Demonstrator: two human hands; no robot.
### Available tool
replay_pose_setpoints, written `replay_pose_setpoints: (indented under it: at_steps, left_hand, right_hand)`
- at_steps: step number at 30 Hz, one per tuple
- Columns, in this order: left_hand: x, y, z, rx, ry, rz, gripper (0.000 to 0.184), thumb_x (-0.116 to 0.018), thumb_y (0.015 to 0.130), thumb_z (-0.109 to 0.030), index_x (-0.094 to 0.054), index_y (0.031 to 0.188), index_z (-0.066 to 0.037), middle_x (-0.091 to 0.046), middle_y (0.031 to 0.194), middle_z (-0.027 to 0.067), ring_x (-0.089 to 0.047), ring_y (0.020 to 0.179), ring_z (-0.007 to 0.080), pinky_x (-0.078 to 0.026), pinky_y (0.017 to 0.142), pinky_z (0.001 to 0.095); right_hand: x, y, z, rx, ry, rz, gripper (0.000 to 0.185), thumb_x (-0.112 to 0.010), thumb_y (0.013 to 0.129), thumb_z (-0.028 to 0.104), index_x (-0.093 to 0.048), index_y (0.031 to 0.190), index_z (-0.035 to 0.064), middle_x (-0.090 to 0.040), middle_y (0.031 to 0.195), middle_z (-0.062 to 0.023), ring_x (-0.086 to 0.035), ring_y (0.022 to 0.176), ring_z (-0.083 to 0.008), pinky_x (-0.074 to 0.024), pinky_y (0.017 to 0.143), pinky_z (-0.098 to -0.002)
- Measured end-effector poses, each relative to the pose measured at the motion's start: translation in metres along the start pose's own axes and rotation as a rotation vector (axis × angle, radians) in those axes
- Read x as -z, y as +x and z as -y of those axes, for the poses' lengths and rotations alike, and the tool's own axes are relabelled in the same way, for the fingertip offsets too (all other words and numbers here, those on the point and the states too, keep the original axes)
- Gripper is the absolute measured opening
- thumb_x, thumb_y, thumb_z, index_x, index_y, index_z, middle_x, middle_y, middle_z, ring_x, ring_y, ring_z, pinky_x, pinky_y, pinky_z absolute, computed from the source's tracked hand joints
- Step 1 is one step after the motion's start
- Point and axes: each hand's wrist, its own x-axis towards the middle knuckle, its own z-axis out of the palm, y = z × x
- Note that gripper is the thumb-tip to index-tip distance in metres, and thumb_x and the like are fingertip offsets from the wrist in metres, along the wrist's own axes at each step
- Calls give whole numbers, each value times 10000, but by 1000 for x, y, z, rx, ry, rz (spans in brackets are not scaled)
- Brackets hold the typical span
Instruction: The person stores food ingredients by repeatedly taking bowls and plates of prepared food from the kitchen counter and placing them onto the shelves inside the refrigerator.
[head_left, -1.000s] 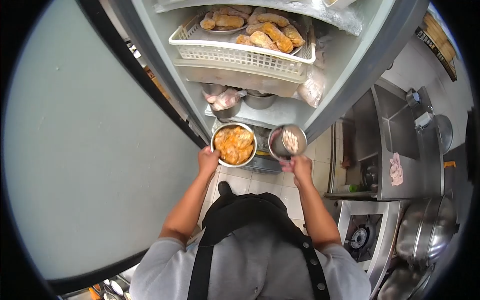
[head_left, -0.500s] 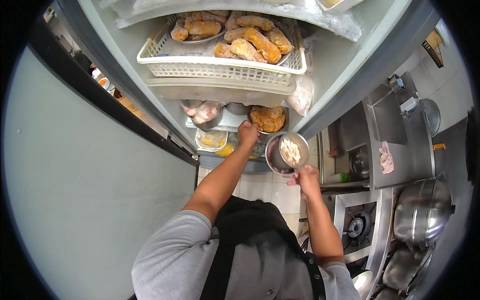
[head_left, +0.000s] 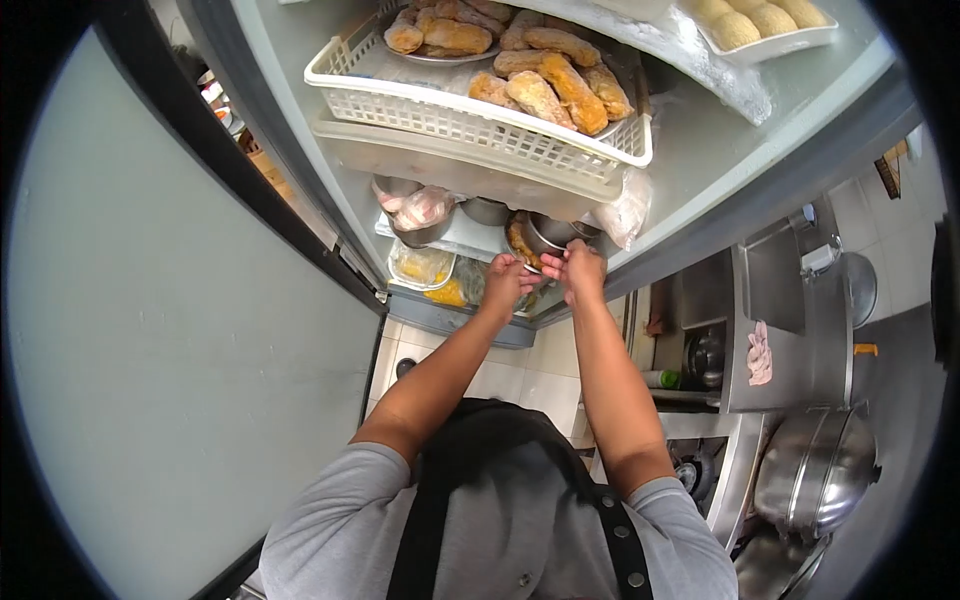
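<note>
On a lower shelf of the open refrigerator, a metal bowl (head_left: 545,234) sits partly over another bowl of orange-brown coated food (head_left: 519,238). My right hand (head_left: 578,271) is closed at the near rim of the upper bowl. Just left of it, my left hand (head_left: 506,284) has its fingers curled at the front rim of the lower bowl. What the upper bowl contains is hidden from this angle. Further left on that shelf stand a plastic-wrapped pale pink bundle (head_left: 423,208) in a metal pot and another metal pot (head_left: 486,210).
Above, a white plastic basket (head_left: 480,122) holds plates of breaded rolls (head_left: 570,90). A tray of pale round balls (head_left: 775,22) is at upper right. The refrigerator door (head_left: 190,320) stands open on the left. A sink counter (head_left: 790,370) and large steel pot (head_left: 815,470) are at right.
My right hand has brought the metal bowls from outside into the refrigerator, over the coated food. My left hand has stayed near the lower bowl's rim. The view has tilted.
</note>
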Motion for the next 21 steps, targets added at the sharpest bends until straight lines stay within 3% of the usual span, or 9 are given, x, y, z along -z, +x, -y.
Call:
replay_pose_setpoints:
  at_steps: [2, 8, 17, 20, 21]
  left_hand:
    - [-1, 3, 5, -29, 8, 0, 145, -515, 930, -210, -413, 942, -107, -537, 826, 64, -627, 743, 211, -493, 656, 304]
    - [-1, 8, 6, -116, -13, 39, 129, -513, 932, -173, -412, 904, -99, -532, 800, 63, -625, 721, 204, -508, 649, 307]
    - [12, 7, -2, -28, 96, 28, 195, -593, 896, -221, -468, 944, -78, -587, 817, 87, -645, 765, 205, -520, 663, 303]
    - [11, 3, -3, -26, 112, 19, 197, -572, 906, -251, -477, 951, -84, -584, 818, 72, -643, 757, 203, -513, 651, 296]
    - [11, 0, -4, -5, 131, 12, 200, -562, 910, -262, -481, 958, -85, -585, 814, 67, -640, 750, 197, -508, 643, 292]
  right_hand:
    - [-3, 3, -2, 9, -4, -10, 155, -489, 857, 152, -444, 818, 9, -542, 792, -127, -659, 717, -294, -547, 512, -357]
    - [15, -18, -20, 116, -105, 45, 272, -504, 927, 276, -497, 937, 5, -572, 896, -115, -635, 790, -212, -529, 552, -297]
    - [43, -41, -58, 152, -178, 33, 192, -546, 899, 203, -510, 966, 27, -583, 916, -66, -585, 737, -133, -485, 551, -255]
    - [44, -45, -65, 147, -167, 49, 207, -555, 888, 200, -510, 940, 5, -579, 792, -54, -561, 647, -108, -460, 515, -228]
    - [46, -47, -67, 151, -218, 70, 193, -549, 891, 198, -513, 946, 16, -583, 817, -57, -568, 670, -116, -467, 527, -237]
